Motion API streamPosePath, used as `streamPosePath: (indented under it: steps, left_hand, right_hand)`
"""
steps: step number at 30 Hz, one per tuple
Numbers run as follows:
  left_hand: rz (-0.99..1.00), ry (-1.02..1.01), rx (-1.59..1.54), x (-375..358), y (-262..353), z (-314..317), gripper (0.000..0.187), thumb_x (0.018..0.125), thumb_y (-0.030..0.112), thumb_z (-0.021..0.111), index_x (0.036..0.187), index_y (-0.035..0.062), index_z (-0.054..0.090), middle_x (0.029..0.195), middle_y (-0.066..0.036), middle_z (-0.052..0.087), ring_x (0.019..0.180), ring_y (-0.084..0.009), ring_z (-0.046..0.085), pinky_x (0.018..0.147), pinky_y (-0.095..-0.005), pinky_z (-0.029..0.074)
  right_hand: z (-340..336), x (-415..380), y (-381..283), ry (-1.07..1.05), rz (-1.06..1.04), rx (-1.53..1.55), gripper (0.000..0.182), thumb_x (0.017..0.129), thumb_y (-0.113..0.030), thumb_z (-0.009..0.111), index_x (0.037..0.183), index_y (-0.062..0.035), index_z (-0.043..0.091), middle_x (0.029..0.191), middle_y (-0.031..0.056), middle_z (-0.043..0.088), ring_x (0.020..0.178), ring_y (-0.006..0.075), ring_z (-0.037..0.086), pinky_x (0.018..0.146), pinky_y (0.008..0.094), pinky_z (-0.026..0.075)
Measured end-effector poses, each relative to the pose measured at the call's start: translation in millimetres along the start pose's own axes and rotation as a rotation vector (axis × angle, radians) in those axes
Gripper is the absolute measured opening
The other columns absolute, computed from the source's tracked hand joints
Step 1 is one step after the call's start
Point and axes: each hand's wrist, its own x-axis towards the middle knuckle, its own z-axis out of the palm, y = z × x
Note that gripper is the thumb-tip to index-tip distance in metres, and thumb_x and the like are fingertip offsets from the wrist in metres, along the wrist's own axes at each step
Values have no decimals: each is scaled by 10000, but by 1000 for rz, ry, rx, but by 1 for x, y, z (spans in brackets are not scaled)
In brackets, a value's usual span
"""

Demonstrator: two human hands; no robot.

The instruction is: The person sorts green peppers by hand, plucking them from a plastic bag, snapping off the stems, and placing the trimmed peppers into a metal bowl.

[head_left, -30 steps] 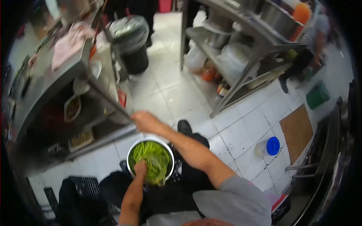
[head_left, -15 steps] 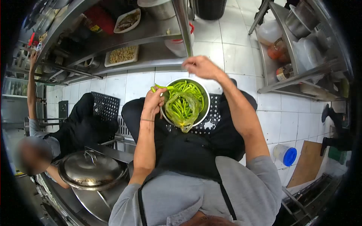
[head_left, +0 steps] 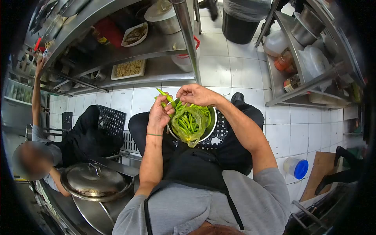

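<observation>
A metal bowl [head_left: 214, 126] sits between my knees, with a clear plastic bag [head_left: 190, 140] inside it. Long green chili peppers [head_left: 190, 120] fill the bag and the bowl. Just over the bowl's left rim, my left hand [head_left: 158, 115] is closed around a few green chilies, one of them [head_left: 161, 92] poking up past the fingertips. My right hand [head_left: 197, 95] is over the bowl's far edge, close to those chilies. Its fingers are bent together, and whether they pinch anything is too small to make out.
Ahead on the left, a steel shelf [head_left: 164, 72] bears a tray of pale food pieces [head_left: 128, 69] and a lidded pot [head_left: 162, 17]. To the right stands another rack [head_left: 297, 88]. A large lidded pot [head_left: 96, 182] and a seated co-worker [head_left: 43, 152] are at my left.
My right hand has come down and left, from beyond the bowl to beside my left hand. The chili in my left hand now points upward. The view has tilted slightly up.
</observation>
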Motion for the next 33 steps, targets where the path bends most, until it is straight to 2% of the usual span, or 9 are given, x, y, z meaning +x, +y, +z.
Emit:
streamPosePath:
  steps: [2,5,10,14,20,23,26,29,33]
  left_hand:
    - [-40,-39,-114,2,-3,1,188,891,152,617,1056,84,562,901,-45,603,542,-83,408,458,-221,340]
    - [-54,-84,-173,13,-4,-1,187,893,142,614,1063,80,566,914,-39,596,551,-82,409,470,-219,340]
    - [45,-80,-106,2,-3,22,198,934,192,622,1076,59,583,924,-25,581,600,-85,441,520,-218,365]
    - [130,-18,131,-2,-12,25,171,935,190,656,1034,65,594,908,-12,583,664,-101,502,569,-237,409]
    - [297,70,344,7,-22,17,185,910,124,685,1021,34,567,875,-46,619,729,-136,607,610,-259,470]
    - [390,43,416,10,-23,15,232,901,113,696,1052,19,547,872,-49,618,736,-139,611,616,-262,476]
    - [409,28,474,5,-18,22,272,897,113,703,1082,14,530,870,-48,615,735,-133,609,618,-252,481]
    - [412,28,515,2,-15,27,298,899,117,702,1109,14,518,872,-50,611,735,-126,607,619,-238,482]
    - [384,-12,489,-2,-13,31,325,908,113,690,1151,8,503,882,-53,605,735,-124,605,620,-231,481]
  right_hand:
    - [13,-2,3,133,-151,-64,416,854,-201,718,1157,35,558,960,125,655,897,199,629,804,312,514]
    - [28,0,17,146,-108,51,413,855,-230,714,1134,22,542,982,149,645,940,232,629,822,345,516]
    - [23,5,3,270,24,62,193,872,-41,581,1046,41,562,769,77,647,627,129,637,559,266,517]
    - [22,10,8,393,-40,56,195,854,-46,593,1022,52,609,750,85,648,660,136,647,598,295,526]
    - [23,4,-10,507,-51,-236,139,844,-71,627,909,44,672,802,165,662,724,287,676,689,383,533]
    - [22,6,-2,525,-242,-471,134,857,-71,622,931,28,675,850,188,656,817,352,662,748,411,521]
    - [20,6,-7,501,-256,-493,135,861,-69,615,930,31,672,864,195,646,862,366,646,779,423,510]
    - [21,7,-5,513,-248,-490,133,866,-64,602,930,37,662,877,206,653,856,365,650,769,418,507]
    - [14,10,0,401,-126,-303,148,921,-106,608,962,34,632,832,108,641,786,207,619,706,330,497]
